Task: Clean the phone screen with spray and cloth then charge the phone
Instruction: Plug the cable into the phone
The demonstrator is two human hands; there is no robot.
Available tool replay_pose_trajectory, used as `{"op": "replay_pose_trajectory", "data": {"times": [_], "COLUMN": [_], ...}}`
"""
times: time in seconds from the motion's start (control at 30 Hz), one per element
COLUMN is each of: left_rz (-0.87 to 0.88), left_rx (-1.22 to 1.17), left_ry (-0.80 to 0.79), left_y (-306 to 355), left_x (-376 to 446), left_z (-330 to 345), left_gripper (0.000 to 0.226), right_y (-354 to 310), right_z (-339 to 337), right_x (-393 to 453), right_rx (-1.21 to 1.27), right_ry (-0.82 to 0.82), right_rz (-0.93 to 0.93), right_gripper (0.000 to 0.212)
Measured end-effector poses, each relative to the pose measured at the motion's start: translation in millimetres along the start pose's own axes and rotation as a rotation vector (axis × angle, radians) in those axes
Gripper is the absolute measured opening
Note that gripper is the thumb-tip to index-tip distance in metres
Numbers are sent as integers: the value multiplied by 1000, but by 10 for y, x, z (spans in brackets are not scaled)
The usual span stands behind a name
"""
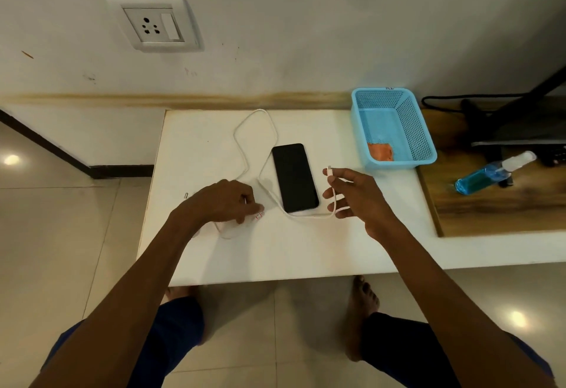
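Two hands are over the white table (pixel 306 250), and the phone (pixel 294 177) lies flat between them, dark screen up, near the middle of the tabletop. The right hand (pixel 355 196) pinches the white cable (pixel 245 155) just below its small connector (pixel 329 171), which pokes up beside the phone's right edge, clear of the phone. From those fingers the cable drops, curves under the phone's near end, and loops away toward the far edge of the table. The left hand (pixel 225 201) is pressed down on the charger plug (pixel 257 215) left of the phone, fingers curled over it; a metal pin (pixel 186 195) sticks out to its left. Far right, the blue basket (pixel 425 142) holds the orange cloth (pixel 380 151). The spray bottle (pixel 490 173) of blue liquid lies on its side on the wooden surface (pixel 490 213) beyond. Up on the wall, a socket (pixel 152 24) sits unoccupied.
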State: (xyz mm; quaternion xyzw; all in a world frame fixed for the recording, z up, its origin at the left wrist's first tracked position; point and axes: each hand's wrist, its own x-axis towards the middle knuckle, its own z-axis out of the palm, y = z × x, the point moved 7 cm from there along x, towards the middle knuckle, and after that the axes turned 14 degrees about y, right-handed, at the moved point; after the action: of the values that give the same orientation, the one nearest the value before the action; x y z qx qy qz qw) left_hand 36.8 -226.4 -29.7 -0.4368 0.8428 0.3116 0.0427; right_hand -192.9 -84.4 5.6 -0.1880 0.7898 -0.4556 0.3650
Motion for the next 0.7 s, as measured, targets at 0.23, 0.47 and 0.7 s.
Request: {"op": "replay_pose_trajectory", "data": {"times": [0.23,0.47,0.7], "left_rz": [-8,-398,-611], "left_rx": [-444,-1171,-1463], "left_ry": [347,324,254], "left_y": [305,411,532], "left_x": [57,87,-10], "left_z": [-177,80,262], "left_gripper": [12,27,61], "right_y": [151,142,182], "right_z": [-45,33,116], "right_x": [36,81,148], "right_rx": [-331,-612,-44], "right_ry": [91,123,67], "right_rz": [-164,-381,-44], "right_gripper": [7,23,20]}}
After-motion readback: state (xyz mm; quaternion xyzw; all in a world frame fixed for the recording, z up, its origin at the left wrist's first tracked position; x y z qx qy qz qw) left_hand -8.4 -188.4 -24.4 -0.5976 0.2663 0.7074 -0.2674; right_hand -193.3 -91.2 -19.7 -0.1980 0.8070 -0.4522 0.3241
